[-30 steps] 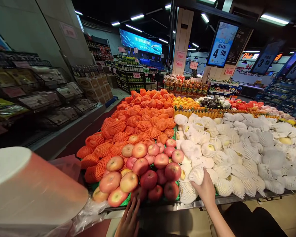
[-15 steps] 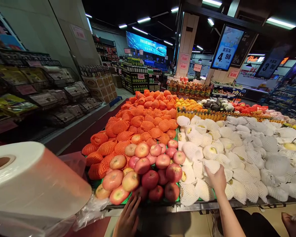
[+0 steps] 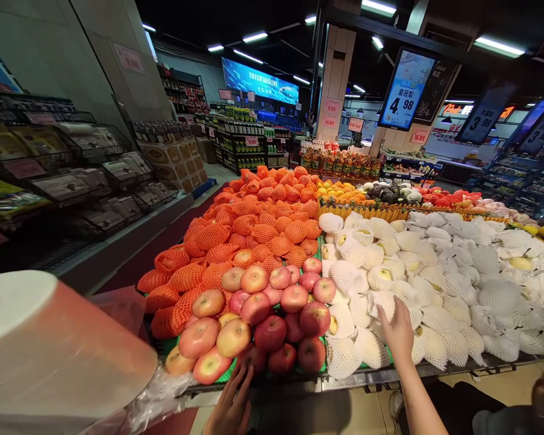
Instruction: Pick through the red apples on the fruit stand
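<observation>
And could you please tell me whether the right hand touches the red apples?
Apart; the head view shows white-netted fruit between the right hand and the red apples.

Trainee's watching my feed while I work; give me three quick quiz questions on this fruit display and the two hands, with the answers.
1. True or false: the right hand is at the orange-netted fruit.
2. Multiple choice: what is nearest the left hand?
A) clear plastic roll
B) bare apples
C) orange-netted fruit
3. Fill in: the largest, brightest price screen reads ____.

Key:
1. False; it is at a white-netted fruit.
2. B
3. 4.98
</observation>
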Available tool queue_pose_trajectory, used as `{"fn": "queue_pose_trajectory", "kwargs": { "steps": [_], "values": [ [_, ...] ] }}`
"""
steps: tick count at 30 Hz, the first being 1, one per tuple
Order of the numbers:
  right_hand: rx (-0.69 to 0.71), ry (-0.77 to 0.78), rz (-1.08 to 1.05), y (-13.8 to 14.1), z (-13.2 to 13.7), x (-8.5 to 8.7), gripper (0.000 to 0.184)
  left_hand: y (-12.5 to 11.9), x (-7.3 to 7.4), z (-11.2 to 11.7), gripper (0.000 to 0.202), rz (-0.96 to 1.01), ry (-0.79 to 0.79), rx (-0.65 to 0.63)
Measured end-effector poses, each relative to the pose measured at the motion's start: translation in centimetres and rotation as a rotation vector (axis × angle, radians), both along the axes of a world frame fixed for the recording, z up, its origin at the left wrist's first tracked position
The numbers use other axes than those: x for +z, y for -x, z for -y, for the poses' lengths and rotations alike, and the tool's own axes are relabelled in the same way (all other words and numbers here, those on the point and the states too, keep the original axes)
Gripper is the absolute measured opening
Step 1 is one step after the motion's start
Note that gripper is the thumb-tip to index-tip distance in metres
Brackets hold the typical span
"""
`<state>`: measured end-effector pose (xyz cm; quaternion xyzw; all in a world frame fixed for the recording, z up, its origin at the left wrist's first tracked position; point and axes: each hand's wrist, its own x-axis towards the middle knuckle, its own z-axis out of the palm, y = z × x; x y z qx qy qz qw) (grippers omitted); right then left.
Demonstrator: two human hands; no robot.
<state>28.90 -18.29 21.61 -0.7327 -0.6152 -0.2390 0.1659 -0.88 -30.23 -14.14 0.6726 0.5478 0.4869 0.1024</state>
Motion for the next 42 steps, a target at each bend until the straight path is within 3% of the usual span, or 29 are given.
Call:
{"fn": "queue_pose_trajectory", "kwargs": {
  "steps": [5, 8, 11, 13, 15, 17, 20, 23, 26, 29, 33, 37, 42],
  "values": [
    [0.055, 0.035, 0.031, -1.2, -0.2, 1.3, 0.088, -0.1, 0.0, 0.1, 0.081, 0.001, -0.007, -0.006],
    [0.100, -0.037, 0.103, 0.0, 1.4, 1.2, 0.083, -0.1, 0.1, 0.2, 0.080, -0.004, 0.010, -0.018],
    [0.289, -0.145, 0.248, 3.2, 4.2, -1.3, 0.048, 0.0, 0.4, 0.3, 0.080, -0.001, 0.041, -0.037],
    [0.495, -0.042, 0.336, 5.9, 5.7, -3.9, 0.032, -0.1, 0.5, 0.4, 0.079, 0.011, 0.073, -0.039],
    [0.564, 0.192, 0.320, 8.5, 6.2, -6.5, 0.036, -0.2, 0.6, 0.4, 0.074, 0.024, 0.082, -0.023],
    [0.488, 0.317, 0.266, 10.2, 5.6, -8.7, 0.050, -0.4, 1.0, 0.3, 0.060, 0.034, 0.074, 0.013],
    [0.363, 0.345, 0.215, 11.2, 3.2, -10.8, 0.073, -0.4, 2.6, -0.6, 0.035, 0.104, 0.146, 0.086],
    [0.347, 0.353, 0.207, 10.8, 1.3, -11.9, 0.078, -0.3, 4.9, -2.5, 0.035, 0.250, 0.291, 0.124],
    [0.350, 0.345, 0.198, 10.0, 0.6, -12.4, 0.084, -0.8, 6.4, -4.6, 0.054, 0.339, 0.368, 0.146],
    [0.352, 0.331, 0.186, 9.5, 0.6, -12.7, 0.084, -1.9, 6.5, -6.0, 0.065, 0.334, 0.396, 0.158],
    [0.348, 0.319, 0.173, 9.3, 0.6, -12.9, 0.087, -2.9, 5.8, -6.6, 0.062, 0.343, 0.447, 0.154],
    [0.364, 0.326, 0.166, 9.0, 0.3, -12.7, 0.088, -2.2, 5.8, -6.6, 0.059, 0.395, 0.480, 0.080],
    [0.476, 0.380, 0.130, 9.0, 1.2, -10.7, 0.079, -0.2, 6.0, -4.6, 0.043, 0.383, 0.349, 0.030]
  ]
}}
